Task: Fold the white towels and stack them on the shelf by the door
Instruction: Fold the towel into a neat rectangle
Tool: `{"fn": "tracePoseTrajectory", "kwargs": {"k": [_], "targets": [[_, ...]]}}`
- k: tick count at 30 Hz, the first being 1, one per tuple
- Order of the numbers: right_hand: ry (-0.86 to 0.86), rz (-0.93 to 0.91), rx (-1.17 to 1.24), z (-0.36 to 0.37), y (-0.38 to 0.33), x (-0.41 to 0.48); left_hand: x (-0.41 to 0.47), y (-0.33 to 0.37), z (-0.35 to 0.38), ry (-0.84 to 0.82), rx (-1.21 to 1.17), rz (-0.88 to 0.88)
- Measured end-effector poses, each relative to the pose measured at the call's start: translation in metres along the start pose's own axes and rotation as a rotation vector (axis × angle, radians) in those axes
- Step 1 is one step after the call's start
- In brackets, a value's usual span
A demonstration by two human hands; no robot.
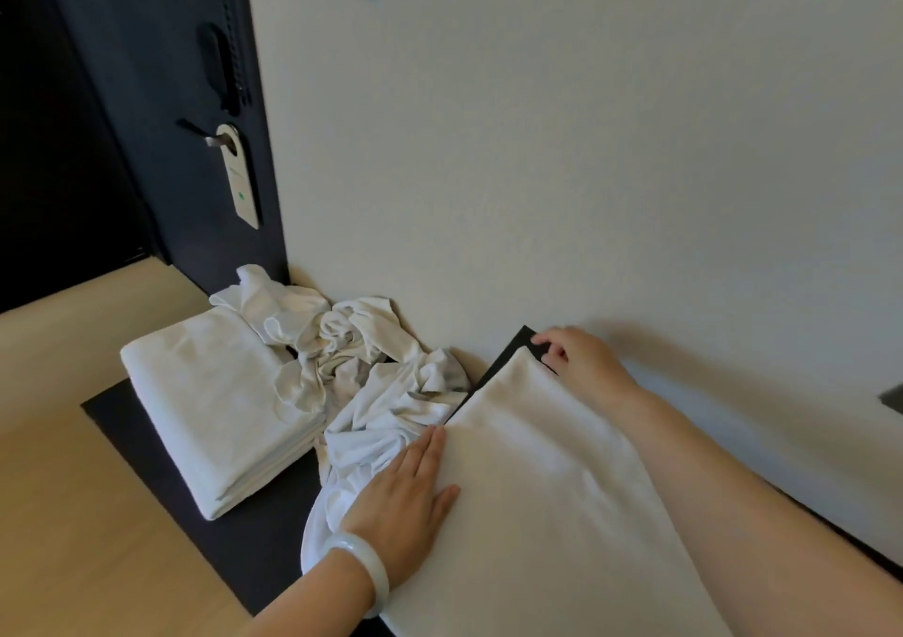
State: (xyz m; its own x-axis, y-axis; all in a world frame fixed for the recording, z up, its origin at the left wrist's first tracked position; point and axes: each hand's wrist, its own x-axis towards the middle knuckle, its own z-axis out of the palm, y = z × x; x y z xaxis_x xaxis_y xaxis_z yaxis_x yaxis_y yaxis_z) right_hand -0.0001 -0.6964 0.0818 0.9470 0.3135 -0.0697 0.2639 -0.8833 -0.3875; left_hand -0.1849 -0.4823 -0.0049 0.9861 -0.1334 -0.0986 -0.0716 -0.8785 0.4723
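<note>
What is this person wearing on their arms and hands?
Both forearms are bare, with no sleeves in view and no gloves. At the wrist of the left hand sits one smooth, rounded bangle, milky white and slightly translucent. The right hand and its wrist wear nothing; no rings show on either.

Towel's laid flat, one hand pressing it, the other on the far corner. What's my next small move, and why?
Probably bring the far corner pinched by your right hand toward you, folding the towel in half, left hand pinning the near side. It lies smooth but looks larger than the folded stack beside the crumpled pile.
</note>
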Motion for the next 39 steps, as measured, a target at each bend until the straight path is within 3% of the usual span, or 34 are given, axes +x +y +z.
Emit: {"fn": "tracePoseTrajectory", "kwargs": {"k": [7,12,16,21,24,29,33,36,37,39], "targets": [[-0.506,-0.275,-0.436,-0.009,-0.015,0.086,-0.001,-0.005,0.008,0.05,-0.016,-0.044],[-0.622,-0.348,-0.674,0.002,-0.028,0.103,-0.003,-0.001,0.008,0.092,0.016,0.0],[-0.678,-0.268,-0.904,0.003,-0.03,0.102,-0.003,-0.001,0.011,0.038,0.05,0.005],[-0.769,-0.277,-0.82,0.001,-0.03,0.1,-0.002,0.003,0.002,-0.042,0.063,0.0],[-0.594,-0.227,-0.947,0.0,-0.028,0.101,-0.002,0.004,0.001,-0.058,0.078,-0.019],[-0.287,-0.33,-1.113,0.019,-0.021,0.103,-0.003,0.006,0.0,-0.047,0.101,-0.053],[-0.271,-0.191,-0.948,0.035,-0.019,0.099,-0.003,0.005,0.002,-0.046,0.099,-0.065],[-0.254,-0.037,-0.447,0.026,-0.02,0.104,-0.003,0.004,0.002,-0.051,0.097,-0.064],[-0.193,-0.01,-0.238,0.02,-0.023,0.098,-0.003,0.004,0.002,-0.049,0.097,-0.061],[0.121,-0.045,0.098,0.014,-0.033,0.071,-0.003,0.004,0.003,-0.039,0.092,-0.054]]}}
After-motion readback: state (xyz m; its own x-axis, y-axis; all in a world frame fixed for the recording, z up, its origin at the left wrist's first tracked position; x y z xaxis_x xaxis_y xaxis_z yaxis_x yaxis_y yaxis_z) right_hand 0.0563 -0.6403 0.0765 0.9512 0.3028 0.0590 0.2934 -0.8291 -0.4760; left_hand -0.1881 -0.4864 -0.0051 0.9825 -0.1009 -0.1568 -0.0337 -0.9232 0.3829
